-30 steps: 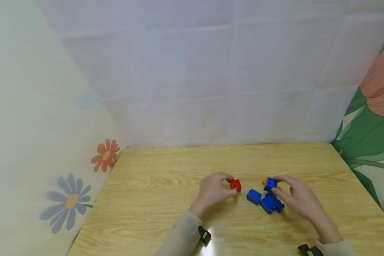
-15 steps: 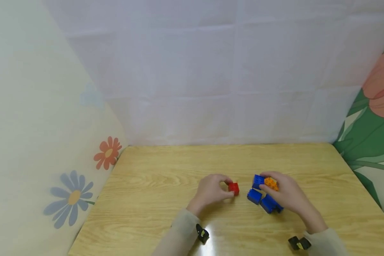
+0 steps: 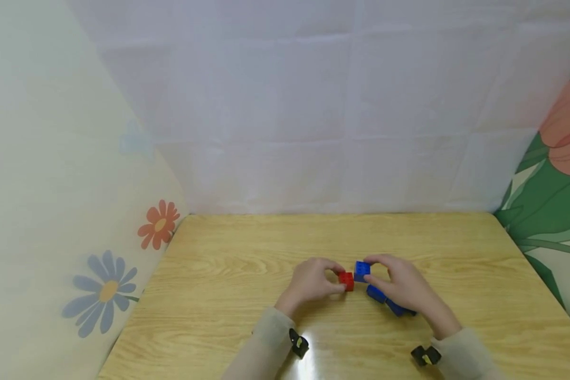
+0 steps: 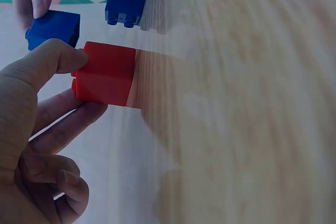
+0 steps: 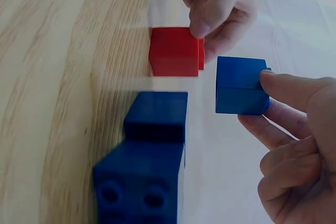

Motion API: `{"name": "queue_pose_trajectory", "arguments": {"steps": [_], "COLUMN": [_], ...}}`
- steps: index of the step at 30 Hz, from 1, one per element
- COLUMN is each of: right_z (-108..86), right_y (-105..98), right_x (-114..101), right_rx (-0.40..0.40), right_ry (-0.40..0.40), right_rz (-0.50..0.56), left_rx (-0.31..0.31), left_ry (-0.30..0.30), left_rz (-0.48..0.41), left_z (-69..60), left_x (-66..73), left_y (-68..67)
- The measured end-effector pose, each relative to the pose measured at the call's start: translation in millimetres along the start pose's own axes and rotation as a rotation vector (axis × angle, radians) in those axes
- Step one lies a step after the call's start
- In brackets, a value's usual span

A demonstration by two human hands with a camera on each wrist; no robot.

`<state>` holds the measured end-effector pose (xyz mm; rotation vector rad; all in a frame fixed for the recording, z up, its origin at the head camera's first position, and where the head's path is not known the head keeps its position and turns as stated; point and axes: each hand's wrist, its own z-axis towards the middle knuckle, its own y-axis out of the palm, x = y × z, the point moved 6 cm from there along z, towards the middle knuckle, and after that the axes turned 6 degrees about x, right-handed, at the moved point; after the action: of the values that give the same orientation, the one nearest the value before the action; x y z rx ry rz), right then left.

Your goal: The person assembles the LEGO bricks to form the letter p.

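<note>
- I have the left hand (image 3: pixel 309 285) pinching the red block (image 3: pixel 346 279) between thumb and fingertips, the gap no wider than the block; its other fingers fold loosely below.
- The red block looks to rest on the tabletop (image 3: pixel 247 248), about midway between its left and right edges and well in from the back edge.
- My right hand (image 3: pixel 404 282) pinches the raised blue block (image 3: pixel 361 271) the same way, lifted off the surface, just to the right of the red one and apart from it.
- Both pieces look like hard moulded plastic: light, I judge, stiff, not fragile, perhaps slick on their smooth walls.
- I'd take hold across two opposite flat sides near the studded end, where thumb and fingers sit now, leaving the lower walls free.
- The loose blue blocks (image 5: pixel 136 166) lie on the tabletop beneath the right hand, boxy and flat-faced, with round studs (image 5: pixel 154 196) on the nearest; the hand partly hides them overhead.
- The tabletop shows pale wood grain and a glossy sheen; beyond its back edge hangs a creased white cloth (image 3: pixel 266 105).
</note>
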<state>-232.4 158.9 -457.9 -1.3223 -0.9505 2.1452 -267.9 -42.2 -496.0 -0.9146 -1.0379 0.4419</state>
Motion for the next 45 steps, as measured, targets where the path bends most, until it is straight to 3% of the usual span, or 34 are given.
{"name": "queue_pose_trajectory", "arguments": {"steps": [7,14,24,36,45], "right_z": [6.9,8.9,9.9,13.1,13.6], "right_y": [10.1,16.6,18.8,25.3,26.8], "right_x": [-6.5,-7.9,-3.6,-5.6,-7.6], "right_rx": [-0.027,-0.008,-0.047,-0.042,-0.077], "right_ry": [0.004,-0.043,0.022,0.001,0.035], "right_rz": [0.022,0.032,0.085,0.091,0.091], "left_rx": [-0.017,-0.017,-0.033,-0.034,-0.037], "left_ry": [0.004,0.019,0.012,-0.003,-0.015], "left_rz": [-0.003,-0.017,-0.073,-0.088,-0.092], "left_z": [-0.8,0.0,1.7,0.1,-1.4], "left_x": [3.7,5.6,3.6,-0.5,-1.0], "left_y": [1.2,3.1,4.7,5.9,5.1]}}
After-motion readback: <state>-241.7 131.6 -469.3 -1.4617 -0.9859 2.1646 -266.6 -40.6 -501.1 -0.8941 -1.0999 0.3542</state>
